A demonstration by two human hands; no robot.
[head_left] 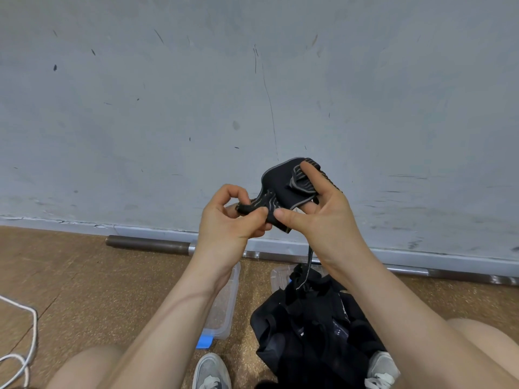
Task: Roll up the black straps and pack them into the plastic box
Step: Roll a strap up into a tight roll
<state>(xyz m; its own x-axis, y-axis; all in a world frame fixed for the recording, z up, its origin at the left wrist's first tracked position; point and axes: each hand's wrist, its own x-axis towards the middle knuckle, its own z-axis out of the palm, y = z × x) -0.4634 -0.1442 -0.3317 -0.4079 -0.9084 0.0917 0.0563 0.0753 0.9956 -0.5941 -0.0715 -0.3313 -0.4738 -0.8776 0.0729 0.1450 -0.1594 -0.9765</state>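
Observation:
A black strap with grey edging and wavy grey lines is held up in front of the wall. My left hand pinches its narrow rolled end between thumb and fingers. My right hand holds the wider pad part, thumb pressing near the roll and index finger lying over the top. A thin tail of the strap hangs down toward a pile of black straps on the floor. A clear plastic box lies partly under that pile. A clear plastic lid with a blue clip sits under my left forearm.
A grey scuffed wall fills the upper view. A metal barbell bar lies along its base on the brown floor. A white cable curls at the lower left. My knees and grey shoes are at the bottom.

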